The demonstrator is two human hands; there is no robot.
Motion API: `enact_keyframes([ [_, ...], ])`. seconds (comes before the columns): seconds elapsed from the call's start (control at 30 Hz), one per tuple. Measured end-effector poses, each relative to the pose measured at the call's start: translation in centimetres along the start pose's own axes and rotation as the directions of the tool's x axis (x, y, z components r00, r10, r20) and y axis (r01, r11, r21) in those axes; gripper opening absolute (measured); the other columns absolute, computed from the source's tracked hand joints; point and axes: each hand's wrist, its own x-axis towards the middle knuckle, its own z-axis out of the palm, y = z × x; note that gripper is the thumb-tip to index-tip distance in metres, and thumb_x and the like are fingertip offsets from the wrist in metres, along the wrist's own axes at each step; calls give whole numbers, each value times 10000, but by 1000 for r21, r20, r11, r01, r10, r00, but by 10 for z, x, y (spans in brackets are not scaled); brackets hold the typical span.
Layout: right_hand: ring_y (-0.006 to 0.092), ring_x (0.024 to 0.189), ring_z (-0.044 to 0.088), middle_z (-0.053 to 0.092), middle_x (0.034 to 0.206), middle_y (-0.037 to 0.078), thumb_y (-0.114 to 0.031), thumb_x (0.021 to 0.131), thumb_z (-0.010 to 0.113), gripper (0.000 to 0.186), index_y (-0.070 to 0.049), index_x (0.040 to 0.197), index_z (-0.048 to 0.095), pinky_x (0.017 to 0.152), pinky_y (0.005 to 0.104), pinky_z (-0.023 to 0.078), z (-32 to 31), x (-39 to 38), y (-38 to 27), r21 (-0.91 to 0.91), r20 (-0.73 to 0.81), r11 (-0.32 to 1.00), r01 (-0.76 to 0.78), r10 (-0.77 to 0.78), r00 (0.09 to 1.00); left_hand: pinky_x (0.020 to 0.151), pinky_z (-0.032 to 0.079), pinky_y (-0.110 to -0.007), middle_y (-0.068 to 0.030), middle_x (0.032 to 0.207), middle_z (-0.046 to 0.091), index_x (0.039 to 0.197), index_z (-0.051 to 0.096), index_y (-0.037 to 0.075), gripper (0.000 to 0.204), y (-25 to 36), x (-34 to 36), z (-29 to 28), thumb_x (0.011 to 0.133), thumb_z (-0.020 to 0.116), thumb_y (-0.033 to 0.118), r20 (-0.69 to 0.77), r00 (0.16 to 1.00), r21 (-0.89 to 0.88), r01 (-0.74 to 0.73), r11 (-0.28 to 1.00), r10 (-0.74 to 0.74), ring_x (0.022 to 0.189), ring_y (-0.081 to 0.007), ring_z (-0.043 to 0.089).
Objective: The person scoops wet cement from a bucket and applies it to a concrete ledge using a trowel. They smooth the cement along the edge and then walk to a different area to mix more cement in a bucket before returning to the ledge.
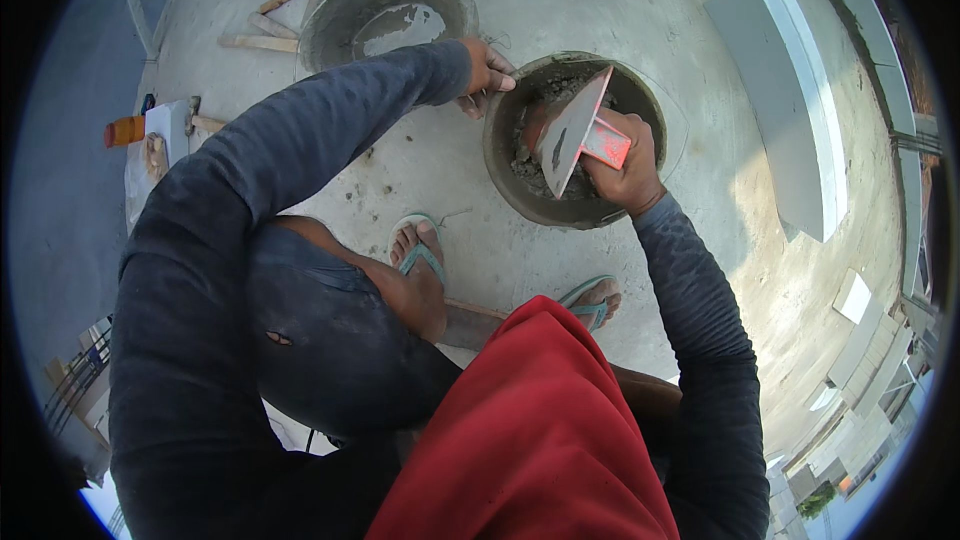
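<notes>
A dark round bucket [507,189] stands on the floor ahead, with lumpy grey mortar [527,162] inside. My right hand [634,162] is wrapped round the red handle of a plastering trowel [578,132]. Its flat, mortar-smeared metal blade is tilted on edge over the bucket's opening, hiding part of the mortar. At the bucket's upper left rim is my left hand [485,78], its fingers curled and its thumb against the rim.
A wider mortar-stained tub [462,15] holding some liquid stands at the far left beside wooden pieces [262,43]. Pale block-like panels [785,105] lie on the right. An orange bottle [125,131] is at left. My sandalled feet [418,245] are close below the bucket.
</notes>
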Motion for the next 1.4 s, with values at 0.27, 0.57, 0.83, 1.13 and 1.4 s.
enact_keyframes([
  [0.27, 176, 679, 645, 679, 801, 55, -81, 795, 695, 174, 9, 941, 662, 642, 292, 509, -48, -61, -22, -86, -308, 960, -266, 228, 924, 591, 619, -306, -89, 903, 687, 1158, 624, 15, 260, 23, -3, 14, 1003, 622, 224, 104, 994, 220, -34, 975, 11, 706, -170, 706],
  [0.57, 152, 586, 556, 562, 663, 61, -85, 970, 604, 203, -10, 788, 555, 667, 357, 545, 12, 24, 21, 468, -630, 883, -27, 356, 690, 603, 603, -323, -86, 906, 702, 1032, 655, 31, 252, 35, 3, 1, 1001, 615, 277, 178, 984, 376, -58, 925, -11, 711, -172, 713],
  [0.83, 121, 520, 569, 599, 608, 64, -90, 936, 633, 149, 35, 854, 631, 520, 292, 492, -18, -56, -7, 463, -299, 842, -276, 442, 846, 622, 611, -312, -120, 871, 718, 1039, 599, 18, 218, 29, -1, 7, 993, 627, 230, 135, 988, 250, 34, 968, -70, 745, -185, 734],
  [1.13, 115, 513, 549, 605, 614, 75, -102, 936, 621, 181, 59, 858, 647, 492, 272, 452, -4, 2, -9, 375, -711, 921, 109, 211, 671, 620, 613, -308, -107, 883, 704, 981, 645, 29, 225, 51, 1, 3, 1002, 622, 252, 194, 978, 408, -4, 913, -82, 735, -184, 725],
  [1.4, 213, 524, 540, 558, 601, 107, -84, 765, 687, 107, 6, 786, 633, 559, 338, 452, 23, -24, 24, 3, -13, 994, -110, 111, 994, 636, 591, -302, -93, 864, 709, 948, 650, 25, 204, 53, 6, -5, 959, 681, 226, 177, 976, 562, 3, 827, -124, 719, -171, 706],
])
